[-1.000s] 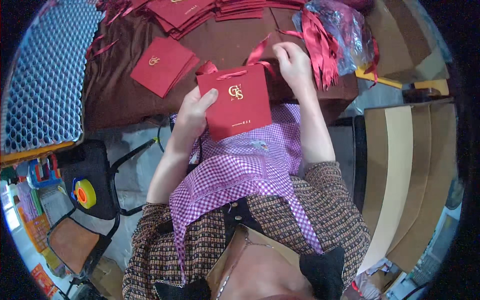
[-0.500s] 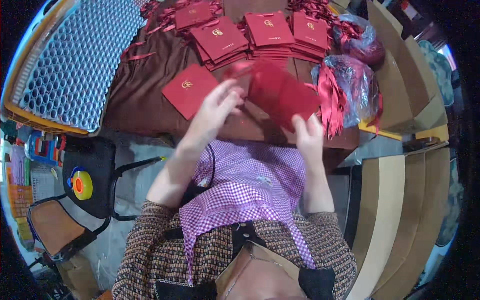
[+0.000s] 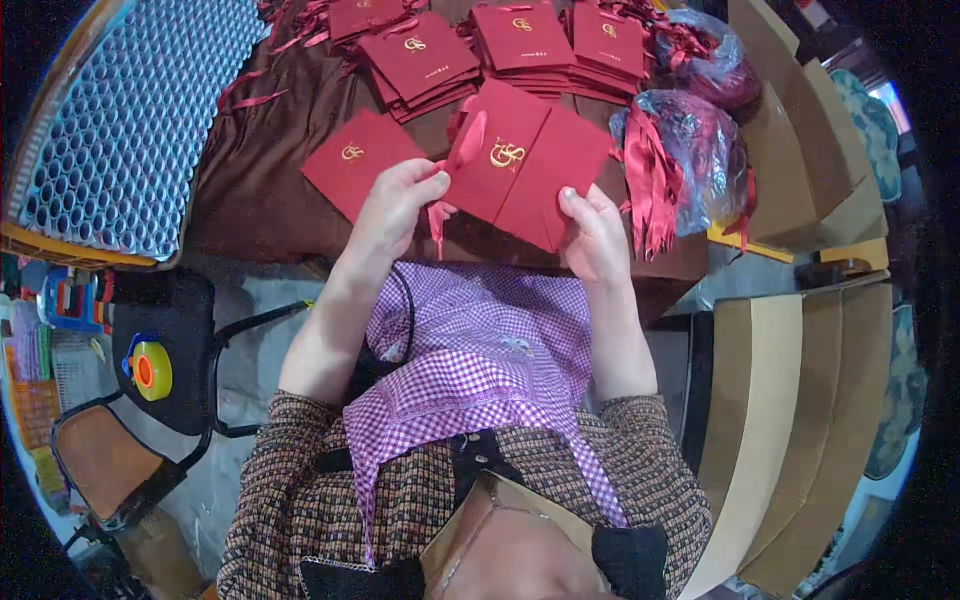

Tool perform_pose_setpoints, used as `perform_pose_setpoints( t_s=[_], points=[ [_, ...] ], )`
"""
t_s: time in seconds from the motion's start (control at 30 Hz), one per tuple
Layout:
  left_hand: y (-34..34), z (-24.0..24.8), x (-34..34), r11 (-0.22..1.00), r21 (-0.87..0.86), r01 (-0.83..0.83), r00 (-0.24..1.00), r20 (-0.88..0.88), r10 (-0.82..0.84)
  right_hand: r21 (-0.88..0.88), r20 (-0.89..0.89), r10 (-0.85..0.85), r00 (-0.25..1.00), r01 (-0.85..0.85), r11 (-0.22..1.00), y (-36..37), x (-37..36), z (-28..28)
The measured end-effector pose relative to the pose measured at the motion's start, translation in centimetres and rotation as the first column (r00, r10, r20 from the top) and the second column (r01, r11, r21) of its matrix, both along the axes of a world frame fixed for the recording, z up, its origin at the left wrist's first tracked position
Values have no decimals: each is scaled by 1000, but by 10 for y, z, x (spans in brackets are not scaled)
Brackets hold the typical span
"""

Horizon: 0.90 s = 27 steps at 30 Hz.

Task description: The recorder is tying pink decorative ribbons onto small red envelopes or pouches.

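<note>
Between my hands is a flat red paper gift bag [image 3: 540, 170] with a gold emblem and a crease across it, tilted above the table's near edge. My left hand [image 3: 393, 205] is closed on its left end, where a glossy red ribbon [image 3: 468, 140] loops up and a loose tail hangs below. With the thumb on top, my right hand [image 3: 598, 235] grips the lower right edge. Another flat red bag [image 3: 345, 165] lies on the brown cloth just beyond my left hand.
Stacked red bags [image 3: 415, 65] line the far side of the brown-covered table [image 3: 260, 200]. Red ribbons [image 3: 652, 190] hang beside clear plastic bags [image 3: 705, 165] at the right. A crate of pale tubes [image 3: 110, 130] stands left; open cardboard boxes [image 3: 800, 400] flank the right.
The bag has turned so its emblem and ribbon loop show. My left hand has come to its left end and closed there; my right hand keeps hold of the lower right edge.
</note>
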<state>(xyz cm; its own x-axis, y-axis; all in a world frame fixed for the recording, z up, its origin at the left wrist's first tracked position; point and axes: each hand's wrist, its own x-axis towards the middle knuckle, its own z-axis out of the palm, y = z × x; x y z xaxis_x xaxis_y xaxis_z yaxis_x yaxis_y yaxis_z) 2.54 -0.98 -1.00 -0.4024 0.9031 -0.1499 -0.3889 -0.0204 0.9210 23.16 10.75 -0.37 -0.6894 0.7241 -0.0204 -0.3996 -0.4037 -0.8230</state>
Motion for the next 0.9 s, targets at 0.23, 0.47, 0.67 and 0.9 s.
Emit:
perform_pose_setpoints(
  t_s=[0.23, 0.47, 0.67, 0.9],
  points=[
    [-10, -22, -38, 994, -96, -41, 982, -186, 22, 60, 130, 16, 991, -23, 998, 42, -45, 26],
    [-27, 20, -96, 928, -61, -368, 763, -590, 263, 673, -70, -111, 991, 129, 729, 121, -134, 123],
    [24, 22, -165, 895, 258, -364, 286, -884, 371, 980, -185, -351, 918, 197, -3, 136, -227, 95],
    [104, -24, -245, 898, -144, -415, 506, -857, 96, 965, -73, -404, 912, -38, -260, 139, -259, 21]
  ],
)
